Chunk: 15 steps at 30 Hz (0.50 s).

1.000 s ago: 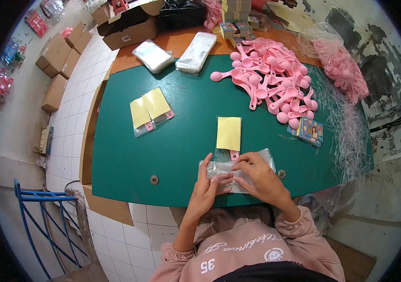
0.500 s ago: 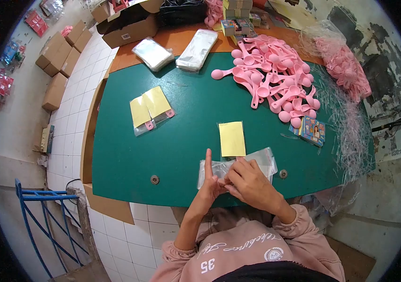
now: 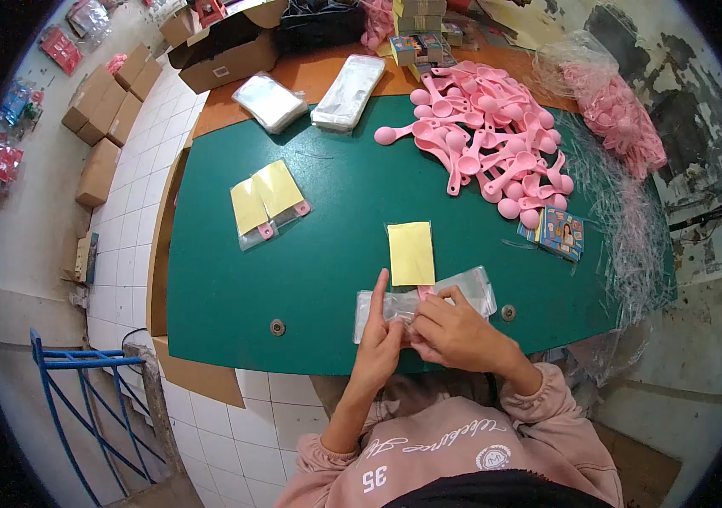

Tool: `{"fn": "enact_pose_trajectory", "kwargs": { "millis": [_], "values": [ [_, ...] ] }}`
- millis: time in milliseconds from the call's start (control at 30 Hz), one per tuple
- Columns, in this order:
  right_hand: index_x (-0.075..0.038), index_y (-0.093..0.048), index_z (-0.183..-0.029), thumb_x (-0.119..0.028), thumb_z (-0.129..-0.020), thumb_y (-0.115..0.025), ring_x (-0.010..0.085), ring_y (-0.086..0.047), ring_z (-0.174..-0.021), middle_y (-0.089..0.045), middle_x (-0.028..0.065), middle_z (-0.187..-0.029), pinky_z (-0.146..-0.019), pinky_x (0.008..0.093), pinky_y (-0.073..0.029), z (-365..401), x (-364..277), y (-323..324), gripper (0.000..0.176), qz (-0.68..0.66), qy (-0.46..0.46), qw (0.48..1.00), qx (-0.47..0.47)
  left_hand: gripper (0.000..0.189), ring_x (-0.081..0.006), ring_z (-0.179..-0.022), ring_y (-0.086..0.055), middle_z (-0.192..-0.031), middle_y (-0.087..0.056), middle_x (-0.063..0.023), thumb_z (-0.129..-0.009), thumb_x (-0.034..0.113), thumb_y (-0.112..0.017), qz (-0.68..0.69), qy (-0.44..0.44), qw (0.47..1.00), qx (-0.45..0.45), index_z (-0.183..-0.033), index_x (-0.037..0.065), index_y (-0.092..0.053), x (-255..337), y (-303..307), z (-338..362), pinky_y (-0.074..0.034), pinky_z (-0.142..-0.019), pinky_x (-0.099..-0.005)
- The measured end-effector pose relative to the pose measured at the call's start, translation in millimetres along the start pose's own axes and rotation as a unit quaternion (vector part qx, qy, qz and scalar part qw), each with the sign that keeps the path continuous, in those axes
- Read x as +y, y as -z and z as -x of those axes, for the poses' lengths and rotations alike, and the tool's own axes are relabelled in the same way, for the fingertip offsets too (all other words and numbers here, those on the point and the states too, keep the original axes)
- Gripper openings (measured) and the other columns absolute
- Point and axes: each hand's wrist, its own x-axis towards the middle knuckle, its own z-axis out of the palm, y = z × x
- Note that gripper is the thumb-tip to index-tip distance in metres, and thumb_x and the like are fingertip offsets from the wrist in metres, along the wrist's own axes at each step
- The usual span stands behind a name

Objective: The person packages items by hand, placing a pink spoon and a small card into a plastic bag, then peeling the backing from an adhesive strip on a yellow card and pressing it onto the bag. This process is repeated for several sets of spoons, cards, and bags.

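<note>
A clear plastic bag holding a yellow card (image 3: 412,254) and a pink measuring spoon (image 3: 425,291) lies before me, its near end between my hands. My left hand (image 3: 380,343) has the index finger stretched out while the thumb and other fingers pinch the bag's near end. From the other side, my right hand (image 3: 462,332) is closed on the same end, its fingertips near the spoon handle. Beneath both hands are flat clear plastic bags (image 3: 477,286). My fingers partly hide the bag's near end.
Filled bags with yellow cards (image 3: 264,199) lie on the green tabletop (image 3: 234,296). Pink spoons (image 3: 496,140) are heaped at the far right beside printed cards (image 3: 562,233). Stacks of clear bags (image 3: 349,91) lie at the back; loose plastic wrap (image 3: 627,245) hangs over the right edge.
My left hand has shifted slightly, its thumb now closer to the right fingertips at the bag's end. More of the pink handle shows. The view has moved a little.
</note>
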Motion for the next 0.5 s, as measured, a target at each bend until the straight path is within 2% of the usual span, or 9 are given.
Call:
{"fn": "enact_pose_trajectory", "kwargs": {
  "millis": [67,133,200,267,300,333,367,400,500],
  "values": [
    [-0.005,-0.053,-0.079,-0.014,-0.071,-0.063,0.0225,-0.051,-0.081,-0.049,0.0080,-0.077,-0.076,0.0363,-0.036,6.3,8.8,18.1,0.016,-0.083,0.006,0.996,-0.018,0.059,-0.0117,-0.080,-0.057,-0.103,-0.054,-0.0107,-0.085,-0.004,-0.029,-0.101,-0.046,0.994,0.010,-0.139,0.015,-0.014,2.1,2.2,-1.1,-0.049,-0.064,-0.0215],
    [-0.005,-0.053,-0.083,-0.012,-0.073,-0.063,0.0210,-0.049,-0.080,-0.049,0.0063,-0.078,-0.077,0.0341,-0.036,19.4,24.6,49.3,0.017,-0.290,-0.041,0.953,-0.075,0.046,-0.0181,-0.095,-0.057,-0.109,-0.054,-0.0155,-0.089,-0.002,-0.025,0.060,0.038,0.997,-0.033,-0.134,0.007,-0.023,22.4,4.2,0.7,-0.049,-0.076,-0.0267],
    [-0.003,-0.053,-0.084,-0.014,-0.078,-0.059,0.0203,-0.048,-0.079,-0.048,0.0055,-0.080,-0.079,0.0331,-0.037,37.0,58.6,89.0,0.014,-0.320,-0.103,0.939,-0.064,0.042,-0.0202,-0.102,-0.055,-0.111,-0.053,-0.0165,-0.089,-0.001,-0.024,0.060,0.064,0.992,-0.092,-0.131,0.006,-0.028,28.1,7.0,3.3,-0.048,-0.079,-0.0273],
    [-0.004,-0.053,-0.091,-0.010,-0.070,-0.065,0.0204,-0.051,-0.076,-0.054,0.0071,-0.084,-0.074,0.0345,-0.042,49.9,92.5,107.3,0.026,-0.259,-0.360,0.891,0.092,0.039,-0.0223,-0.108,-0.052,-0.112,-0.053,-0.0174,-0.090,0.000,-0.023,0.058,0.087,0.983,-0.153,-0.128,0.004,-0.032,23.6,8.3,4.7,-0.047,-0.083,-0.0278],
    [-0.004,-0.053,-0.091,-0.010,-0.070,-0.065,0.0204,-0.051,-0.076,-0.054,0.0071,-0.084,-0.074,0.0345,-0.042,52.0,96.2,103.7,0.026,-0.255,-0.357,0.893,0.095,0.039,-0.0220,-0.106,-0.054,-0.112,-0.054,-0.0171,-0.090,0.001,-0.022,0.042,0.079,0.982,-0.166,-0.127,0.004,-0.033,14.9,10.2,2.8,-0.047,-0.084,-0.0276],
    [-0.005,-0.050,-0.100,-0.009,-0.069,-0.064,0.0219,-0.051,-0.084,-0.053,0.0089,-0.091,-0.080,0.0367,-0.040,55.3,98.8,95.7,0.035,0.165,-0.419,0.888,0.091,0.038,-0.0217,-0.104,-0.055,-0.111,-0.054,-0.0168,-0.091,0.002,-0.022,0.025,0.071,0.981,-0.178,-0.127,0.003,-0.034,10.5,11.4,2.1,-0.046,-0.085,-0.0275],
    [-0.005,-0.048,-0.109,-0.008,-0.068,-0.064,0.0234,-0.051,-0.091,-0.053,0.0108,-0.098,-0.086,0.0389,-0.038,59.6,99.6,84.9,0.044,0.555,-0.409,0.721,0.073,0.038,-0.0217,-0.104,-0.055,-0.111,-0.054,-0.0168,-0.091,0.002,-0.022,0.023,0.067,0.981,-0.179,-0.127,0.003,-0.034,11.2,11.9,3.2,-0.046,-0.085,-0.0275],
    [-0.007,-0.038,-0.122,-0.008,-0.066,-0.063,0.0278,-0.047,-0.106,-0.049,0.0128,-0.107,-0.093,0.0421,-0.033,66.3,97.6,71.8,0.061,0.451,-0.350,0.812,0.120,0.037,-0.0215,-0.103,-0.056,-0.111,-0.054,-0.0167,-0.091,0.003,-0.022,0.011,0.060,0.983,-0.176,-0.127,0.003,-0.035,12.3,11.2,2.8,-0.045,-0.086,-0.0280],
    [-0.009,-0.044,-0.116,-0.008,-0.070,-0.061,0.0309,-0.047,-0.098,-0.050,0.0138,-0.102,-0.087,0.0418,-0.036,23.2,23.2,42.4,0.049,0.104,-0.200,0.970,0.085,0.036,-0.0202,-0.096,-0.058,-0.106,-0.056,-0.0152,-0.092,0.005,-0.023,0.005,0.066,0.980,-0.185,-0.125,0.003,-0.036,17.6,7.8,2.2,-0.046,-0.082,-0.0275]
  ]
}}
